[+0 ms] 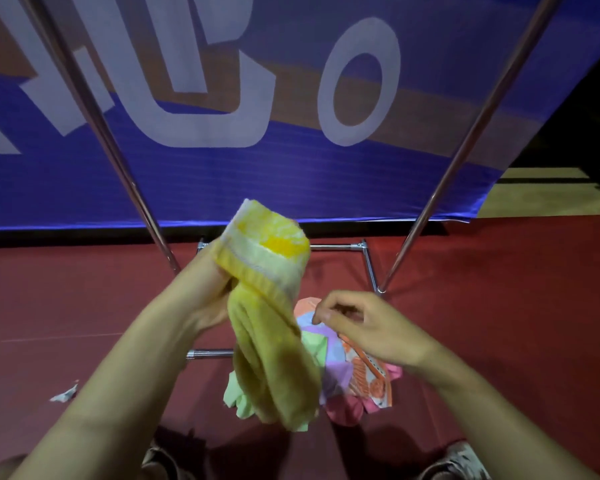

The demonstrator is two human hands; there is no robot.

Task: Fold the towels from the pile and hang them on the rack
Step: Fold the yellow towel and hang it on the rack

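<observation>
Gripping a yellow towel (267, 306) near its upper end, the left hand (208, 289) is closed round the bunched cloth, fingers hidden behind the fabric. Left forearm runs up from the lower left corner, wrist bent inward toward the centre. Towel's banded top edge folds over above the hand; the rest hangs down in a loose, slightly blurred roll, its lower end in front of the pile.

Right hand (357, 327) is just beside the towel, apart from it, palm down. Fingers are curled, thumb and forefinger pinched close together; whether anything is held between them cannot be told. Right forearm enters from the lower right.

Below both hands lies the pile of towels (354, 372) on the dark red floor (499, 323): pale green, lilac, pink, and one white with orange print, all crumpled together.

Rack (465, 140): two shiny metal poles slant up to left and right, joined low down by horizontal base bars, one behind the towel, one nearer, by the left wrist. The pile sits between the base bars.

Behind the rack stands a blue banner (291, 168) with large white letters. A small white scrap (63, 394) lies on the floor at left. Shoe tips (461, 459) show at the bottom edge.
</observation>
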